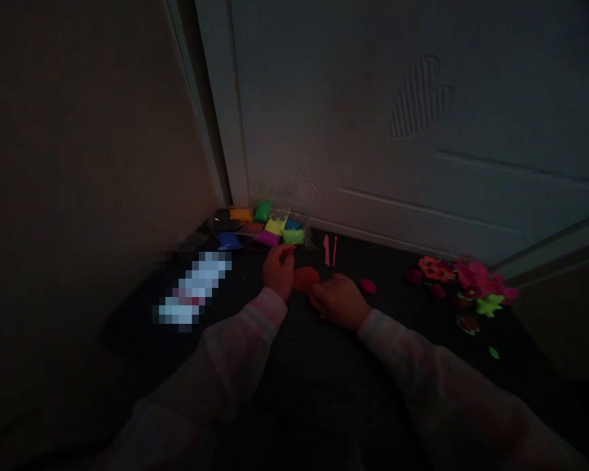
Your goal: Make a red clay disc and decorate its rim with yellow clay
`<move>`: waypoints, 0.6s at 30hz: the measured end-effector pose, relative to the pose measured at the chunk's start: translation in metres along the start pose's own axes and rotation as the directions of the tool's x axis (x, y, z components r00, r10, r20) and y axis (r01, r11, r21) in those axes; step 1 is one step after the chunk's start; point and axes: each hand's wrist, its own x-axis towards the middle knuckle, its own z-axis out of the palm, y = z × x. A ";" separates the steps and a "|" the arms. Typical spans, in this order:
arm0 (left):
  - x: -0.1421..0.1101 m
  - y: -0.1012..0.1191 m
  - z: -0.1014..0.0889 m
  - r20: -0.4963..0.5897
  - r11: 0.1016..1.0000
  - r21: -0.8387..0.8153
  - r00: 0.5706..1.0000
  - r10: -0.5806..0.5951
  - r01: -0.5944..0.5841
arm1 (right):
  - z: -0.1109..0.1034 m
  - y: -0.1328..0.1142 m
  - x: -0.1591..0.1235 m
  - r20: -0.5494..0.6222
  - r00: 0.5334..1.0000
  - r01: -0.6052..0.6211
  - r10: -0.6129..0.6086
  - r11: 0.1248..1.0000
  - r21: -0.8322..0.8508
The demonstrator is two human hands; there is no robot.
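An orange-red disc of modelling clay (304, 279) lies flat on the dark table between my hands. My left hand (278, 273) is at its left side, fingers curled in and the thumb close to them; whatever they may hold is hidden. At the disc's right edge rests my right hand (341, 301), closed, its knuckles bent and its fingertips down by the clay. The dim light hides whether those fingers pinch the edge. Beyond the disc lie a pink plastic clay knife (326, 250) and a thin pink stick tool (334, 251). A small pink clay oval (368, 286) sits right of my right hand.
Bags of coloured clay (267, 237) lie at the back left against the white panel (324, 131). A blurred-out bright rectangle (196, 288) is on the left. Pink and red clay flowers (476, 278) stand at the right, with a green leaf piece (493, 352) nearer me.
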 end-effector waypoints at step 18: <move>0.000 0.000 0.001 0.012 1.000 -0.009 1.000 0.001 0.000 | 0.001 -0.010 -0.003 0.024 1.000 0.018 -0.020 0.996 0.085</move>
